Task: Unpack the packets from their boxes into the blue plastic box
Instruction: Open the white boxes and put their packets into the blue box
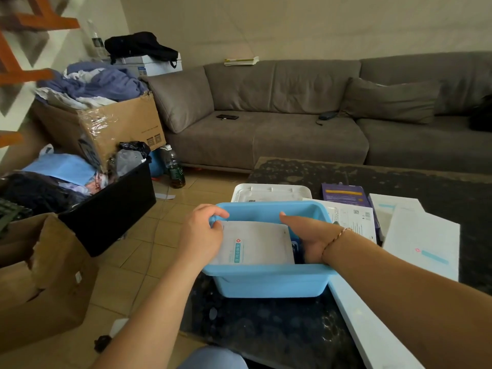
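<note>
The blue plastic box (269, 282) stands on the near left part of the dark table. Inside it lies a white packet (255, 242) with a teal label and a red cross mark. My left hand (202, 230) holds the packet's left edge, fingers curled over the box's left rim. My right hand (308, 235) reaches into the box at the packet's right edge, fingers down inside and partly hidden. White cardboard boxes (423, 235) lie to the right of the blue box, with a purple box (343, 194) behind them.
A white lid (269, 191) lies just behind the blue box. The dark marbled table (266, 331) ends at the left over a tiled floor. Cardboard boxes (40, 275) and a black bin (111, 206) stand on the left. A grey sofa (292, 110) runs along the back.
</note>
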The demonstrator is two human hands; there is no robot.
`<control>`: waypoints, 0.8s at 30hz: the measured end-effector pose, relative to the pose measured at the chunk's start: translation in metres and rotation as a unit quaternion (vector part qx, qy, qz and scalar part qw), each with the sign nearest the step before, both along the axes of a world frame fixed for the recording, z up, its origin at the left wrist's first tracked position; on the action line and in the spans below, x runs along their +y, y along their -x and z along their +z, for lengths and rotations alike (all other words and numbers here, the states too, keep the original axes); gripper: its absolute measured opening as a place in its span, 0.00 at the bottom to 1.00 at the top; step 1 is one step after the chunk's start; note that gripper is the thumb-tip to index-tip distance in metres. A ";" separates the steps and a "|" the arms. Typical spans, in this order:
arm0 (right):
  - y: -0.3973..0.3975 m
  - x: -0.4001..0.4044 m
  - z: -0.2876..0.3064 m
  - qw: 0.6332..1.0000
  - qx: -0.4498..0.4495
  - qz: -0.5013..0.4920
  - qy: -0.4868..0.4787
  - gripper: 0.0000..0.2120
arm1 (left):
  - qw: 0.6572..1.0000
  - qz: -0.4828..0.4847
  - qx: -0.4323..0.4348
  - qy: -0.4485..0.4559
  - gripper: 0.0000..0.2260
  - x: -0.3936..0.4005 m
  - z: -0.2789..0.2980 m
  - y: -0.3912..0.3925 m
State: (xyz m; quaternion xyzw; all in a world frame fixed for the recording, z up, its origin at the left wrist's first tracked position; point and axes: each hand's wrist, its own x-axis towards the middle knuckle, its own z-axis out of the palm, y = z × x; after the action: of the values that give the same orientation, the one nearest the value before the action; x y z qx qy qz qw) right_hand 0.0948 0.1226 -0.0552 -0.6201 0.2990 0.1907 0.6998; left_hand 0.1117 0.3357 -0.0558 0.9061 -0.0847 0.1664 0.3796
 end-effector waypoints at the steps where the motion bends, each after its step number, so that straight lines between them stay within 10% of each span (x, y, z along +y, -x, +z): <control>1: -0.001 0.001 0.000 1.000 0.001 0.003 0.012 0.21 | 1.000 0.003 0.001 0.002 0.11 -0.001 -0.001 0.000; 4: -0.001 0.003 0.002 0.999 -0.015 0.015 0.047 0.28 | 1.000 0.015 -0.022 -0.005 0.09 0.000 -0.001 0.004; 7: 0.027 0.004 0.034 0.987 -0.095 0.051 0.116 0.19 | 0.966 0.024 -0.255 -0.035 0.06 -0.002 0.016 0.029; 10: 0.078 -0.017 0.063 0.959 -0.231 0.049 0.158 0.12 | 0.889 -0.201 -0.410 -0.014 0.03 -0.037 0.013 0.091; 14: 0.152 -0.066 0.067 0.923 -0.317 -0.071 0.207 0.06 | 0.799 -0.443 -0.375 -0.154 0.07 -0.113 -0.053 0.156; 18: 0.221 -0.114 0.040 0.879 -0.333 -0.187 0.285 0.06 | 0.825 -0.452 -0.289 -0.179 0.11 -0.154 -0.107 0.169; 24: 0.283 -0.141 -0.014 0.754 -0.422 -0.201 0.461 0.07 | 0.917 -0.356 -0.170 0.060 0.04 -0.169 -0.072 0.168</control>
State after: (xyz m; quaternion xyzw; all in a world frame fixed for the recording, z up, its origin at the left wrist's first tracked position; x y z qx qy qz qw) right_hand -0.1882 -0.0183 -0.0690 -0.8105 0.1425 -0.3968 0.4066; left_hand -0.0562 0.1668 -0.1280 0.7498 -0.4544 0.1767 0.4474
